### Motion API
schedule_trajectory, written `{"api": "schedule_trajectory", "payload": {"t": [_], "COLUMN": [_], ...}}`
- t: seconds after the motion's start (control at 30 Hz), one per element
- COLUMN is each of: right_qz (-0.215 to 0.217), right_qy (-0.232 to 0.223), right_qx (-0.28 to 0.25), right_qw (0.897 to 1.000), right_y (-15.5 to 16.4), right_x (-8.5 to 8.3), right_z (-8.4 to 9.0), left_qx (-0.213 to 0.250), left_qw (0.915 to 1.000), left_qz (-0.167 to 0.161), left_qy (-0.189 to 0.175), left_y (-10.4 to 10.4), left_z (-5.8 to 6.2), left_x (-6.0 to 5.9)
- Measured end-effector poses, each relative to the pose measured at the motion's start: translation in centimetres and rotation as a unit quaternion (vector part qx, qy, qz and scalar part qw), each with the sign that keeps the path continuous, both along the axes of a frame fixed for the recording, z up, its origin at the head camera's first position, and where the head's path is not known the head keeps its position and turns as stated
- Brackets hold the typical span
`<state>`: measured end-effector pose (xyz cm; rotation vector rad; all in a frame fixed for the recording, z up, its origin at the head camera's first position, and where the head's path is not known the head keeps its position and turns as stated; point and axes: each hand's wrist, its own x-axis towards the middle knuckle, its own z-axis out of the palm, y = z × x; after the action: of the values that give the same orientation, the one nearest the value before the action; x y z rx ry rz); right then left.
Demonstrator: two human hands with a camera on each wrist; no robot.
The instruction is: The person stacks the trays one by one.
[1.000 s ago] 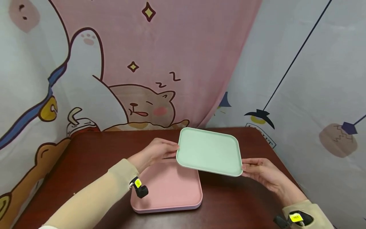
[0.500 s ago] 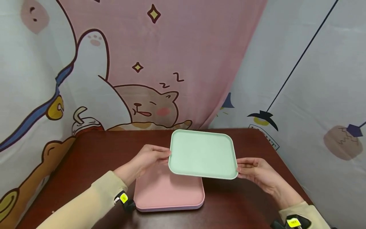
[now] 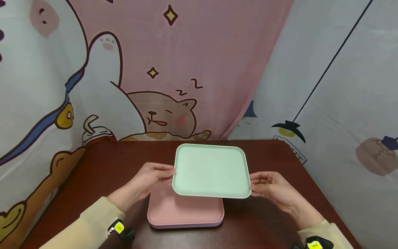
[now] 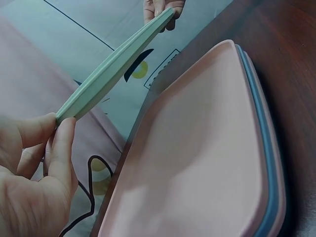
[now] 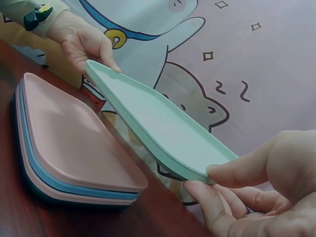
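Note:
A mint-green rectangular tray [image 3: 211, 171] with a low rim is held in the air between both hands. My left hand [image 3: 152, 178] pinches its left short edge; my right hand [image 3: 272, 190] pinches the right short edge. Below it, a pink tray [image 3: 186, 212] tops a stack on the table. The wrist views show a blue tray [image 4: 266, 182] under the pink one and another pinkish tray [image 5: 37, 185] beneath that. In both wrist views a gap separates the green tray from the stack. In the head view the green tray hides the stack's back part.
A dark reddish-brown table [image 3: 255, 221] carries the stack. Behind it hangs a printed cloth [image 3: 217, 69] with cartoon animals, which also runs down both sides of the table.
The green tray has moved left in both hands, and down slightly, so it now hangs more over the pink tray's back part. Its tilt has lessened. The head view has shifted slightly.

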<state>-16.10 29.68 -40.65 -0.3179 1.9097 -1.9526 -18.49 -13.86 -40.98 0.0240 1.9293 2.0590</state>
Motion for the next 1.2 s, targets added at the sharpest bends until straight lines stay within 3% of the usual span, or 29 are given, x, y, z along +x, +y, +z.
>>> {"api": "schedule_trajectory", "payload": {"t": [0.4,1.2], "right_qz": [0.013,0.030], "right_qy": [0.001,-0.008], "right_qx": [-0.007,-0.007], "right_qw": [1.000,0.999], "right_y": [-1.0,-3.8], "right_x": [0.0,0.0], "right_z": [0.0,-0.2], "left_qx": [0.031,0.048], "left_qw": [0.9995,0.9978], "left_qz": [0.011,0.044], "left_qy": [-0.006,-0.010], "left_y": [-0.9,-3.4], "left_z": [0.4,-1.1], "left_x": [1.8,4.0]}}
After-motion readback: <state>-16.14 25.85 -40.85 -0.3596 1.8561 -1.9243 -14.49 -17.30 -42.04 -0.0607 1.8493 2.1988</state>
